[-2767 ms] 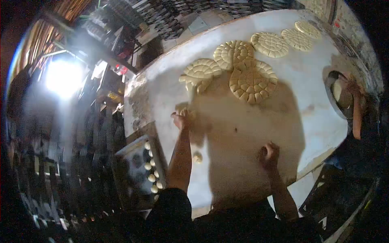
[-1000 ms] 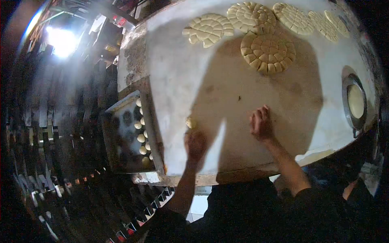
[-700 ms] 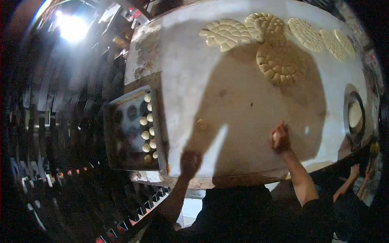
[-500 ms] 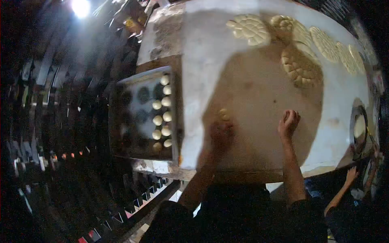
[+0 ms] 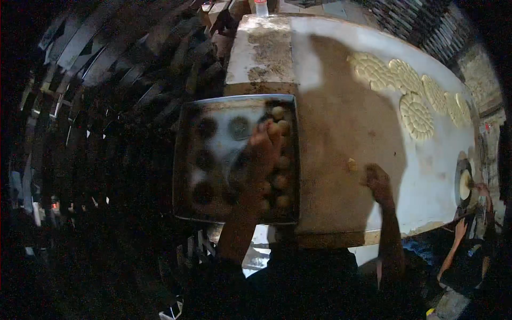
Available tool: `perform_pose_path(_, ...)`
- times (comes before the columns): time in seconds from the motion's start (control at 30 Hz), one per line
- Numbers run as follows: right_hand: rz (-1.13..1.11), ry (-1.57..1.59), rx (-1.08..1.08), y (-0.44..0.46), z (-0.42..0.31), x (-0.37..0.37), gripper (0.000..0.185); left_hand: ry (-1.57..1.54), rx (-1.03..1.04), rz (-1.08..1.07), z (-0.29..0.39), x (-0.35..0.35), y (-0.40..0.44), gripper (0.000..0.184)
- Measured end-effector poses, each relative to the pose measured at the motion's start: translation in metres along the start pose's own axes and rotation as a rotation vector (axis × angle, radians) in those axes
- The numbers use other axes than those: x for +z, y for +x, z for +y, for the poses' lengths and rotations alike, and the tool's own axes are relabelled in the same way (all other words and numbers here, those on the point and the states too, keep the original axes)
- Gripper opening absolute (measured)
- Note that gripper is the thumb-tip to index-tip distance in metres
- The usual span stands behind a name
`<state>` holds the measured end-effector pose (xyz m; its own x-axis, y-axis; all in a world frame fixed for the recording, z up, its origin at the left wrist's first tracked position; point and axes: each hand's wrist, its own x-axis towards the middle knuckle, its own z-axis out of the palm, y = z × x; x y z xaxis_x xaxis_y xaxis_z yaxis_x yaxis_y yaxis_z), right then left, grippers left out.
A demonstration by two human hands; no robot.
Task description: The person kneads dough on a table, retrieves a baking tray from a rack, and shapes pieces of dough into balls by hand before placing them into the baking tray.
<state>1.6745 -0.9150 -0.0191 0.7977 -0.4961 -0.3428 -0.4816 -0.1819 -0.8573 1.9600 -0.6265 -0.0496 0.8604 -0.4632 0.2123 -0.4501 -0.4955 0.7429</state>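
Dough balls [image 5: 282, 201]: in tray [image 5: 234, 97], along its right side. Judged light, soft, perhaps tacky, easily dented; best held low around the sides, fingertips only. Left hand [image 5: 263, 145] blurred, over the dough balls; finger opening and any hold cannot be told. Right hand [image 5: 377, 180]: fingers curled, near small dough piece [image 5: 352, 165] on counter [image 5: 434, 176]; whether it grips anything, unclear. Counts: dough balls, at least seven, some perhaps hidden; small dough piece, one; scored rounds [image 5: 416, 116], six; tray, one.
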Motion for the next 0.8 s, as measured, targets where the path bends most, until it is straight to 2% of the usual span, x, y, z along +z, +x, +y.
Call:
perform_pose_path(0.03, -0.046, -0.343, -0.467, 0.016, -0.045, 0.037, 0.03, 0.036, -0.027, 0.015, -0.029, 0.005, 0.024, 0.078)
perform_pose_path(0.07, 0.081, -0.664, -0.951, 0.032, -0.09, 0.073, 0.029, 0.069, -0.059, 0.009, -0.054, 0.012, 0.043, 0.081)
perform_pose_path(0.1, 0.037, -0.3, -0.657, 0.042, -0.13, 0.114, 0.031, 0.063, -0.099, -0.011, -0.069, 0.017, 0.052, 0.085)
perform_pose_path(0.13, 0.022, -0.319, -0.956, 0.068, -0.152, 0.141, 0.026, 0.048, -0.144, -0.03, -0.074, 0.018, 0.054, 0.089)
perform_pose_path(0.17, -0.001, -0.207, -0.981, 0.103, -0.159, 0.176, 0.029, 0.021, -0.187, -0.046, -0.073, 0.016, 0.054, 0.093)
perform_pose_path(0.23, 0.018, -0.241, -1.112, 0.178, -0.156, 0.241, 0.03, -0.044, -0.296, -0.054, -0.068, 0.005, 0.046, 0.1)
perform_pose_path(0.27, 0.063, -0.388, -1.21, 0.2, -0.154, 0.257, 0.029, -0.072, -0.356, -0.051, -0.063, -0.003, 0.041, 0.104)
perform_pose_path(0.33, 0.182, -0.48, -1.303, 0.193, -0.156, 0.258, 0.028, -0.06, -0.409, -0.003, -0.049, -0.018, 0.029, 0.111)
perform_pose_path(0.37, 0.25, -0.522, -1.335, 0.184, -0.153, 0.253, 0.028, 0.072, -0.315, 0.096, -0.044, -0.021, 0.022, 0.111)
perform_pose_path(0.4, 0.199, -0.369, -1.274, 0.175, -0.143, 0.238, 0.029, 0.201, -0.216, 0.181, -0.035, -0.02, 0.015, 0.11)
perform_pose_path(0.43, 0.156, -0.221, -1.201, 0.161, -0.126, 0.212, 0.029, 0.476, -0.279, 0.205, -0.011, -0.019, 0.01, 0.093)
perform_pose_path(0.5, 0.387, -0.282, -0.955, 0.105, -0.093, 0.142, 0.029, -0.158, -0.191, 0.199, -0.03, 0.046, 0.014, 0.076)
perform_pose_path(0.57, 0.672, -0.57, -0.756, 0.076, -0.015, 0.075, 0.024, -0.207, 0.055, 0.105, 0.06, 0.079, 0.022, 0.058)
perform_pose_path(0.6, 0.693, -0.533, -0.587, 0.065, 0.018, 0.048, 0.023, -0.241, 0.175, 0.052, 0.106, 0.096, 0.027, 0.049)
perform_pose_path(0.63, 0.709, -0.488, -0.417, 0.054, 0.051, 0.022, 0.022, -0.27, 0.175, -0.205, 0.141, 0.12, 0.039, 0.047)
perform_pose_path(0.67, 0.749, -0.52, -0.418, 0.041, 0.087, -0.004, 0.022, -0.288, 0.171, -0.459, 0.168, 0.148, 0.051, 0.045)
perform_pose_path(0.73, 0.814, -0.575, -0.436, 0.019, 0.149, -0.05, 0.023, -0.375, 0.045, -0.711, 0.143, 0.257, 0.099, 0.041)
perform_pose_path(0.77, 0.862, -0.656, -0.506, 0.0, 0.164, -0.072, 0.023, -0.504, -0.169, -0.666, 0.142, 0.295, 0.123, 0.04)
perform_pose_path(0.8, 0.903, -0.739, -0.58, -0.018, 0.177, -0.094, 0.023, -0.289, -0.068, -0.535, 0.12, 0.339, 0.156, 0.04)
